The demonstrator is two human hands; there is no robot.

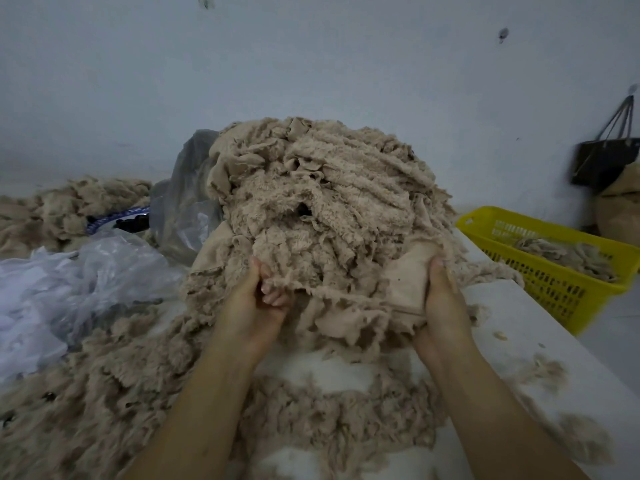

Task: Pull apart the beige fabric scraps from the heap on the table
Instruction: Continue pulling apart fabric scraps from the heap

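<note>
A tall heap of beige fleecy fabric scraps [322,202] rises in the middle of the white table [540,327]. My left hand [258,299] grips a fluffy scrap at the heap's lower front, fingers curled round its edge. My right hand [441,299] holds a smooth beige scrap [408,282] at the heap's lower right, thumb on top. Both hands are palm-in, about a forearm's width apart, with a torn scrap edge hanging between them. More loose beige scraps [104,393] cover the table in front and to the left.
A yellow plastic basket [540,271] with a few scraps stands at the right, beyond the table edge. Crumpled clear plastic bags [69,271] lie at the left and behind the heap. A dark bag [602,161] hangs on the wall at the right. Another scrap pile [69,206] lies far left.
</note>
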